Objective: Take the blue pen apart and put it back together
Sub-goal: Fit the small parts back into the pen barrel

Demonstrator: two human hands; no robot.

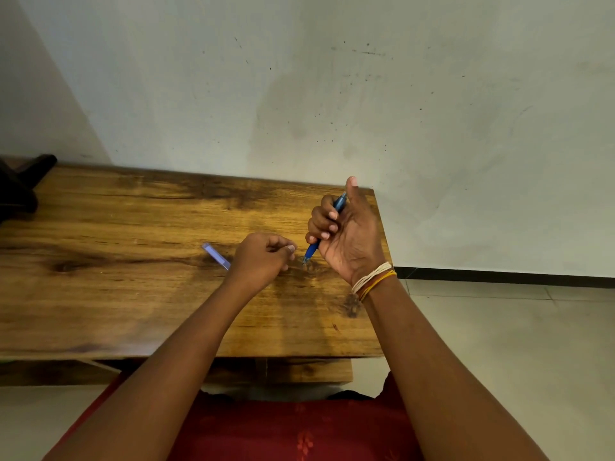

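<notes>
My right hand (pixel 346 234) is closed around the blue pen (pixel 312 249), which stands almost upright with its lower end close to the wooden table (pixel 133 294). The pen's top end shows beside my thumb. My left hand (pixel 263 257) hovers just left of the pen's lower end, its fingers curled with thumb and forefinger pinched; whether something small is between them I cannot tell. A pale blue, translucent pen part (pixel 215 255) lies on the table just left of my left hand, partly hidden behind it.
A dark object (pixel 20 184) sits at the table's far left corner. The table's right edge runs close to my right wrist, with tiled floor (pixel 499 344) beyond. A pale wall rises directly behind the table.
</notes>
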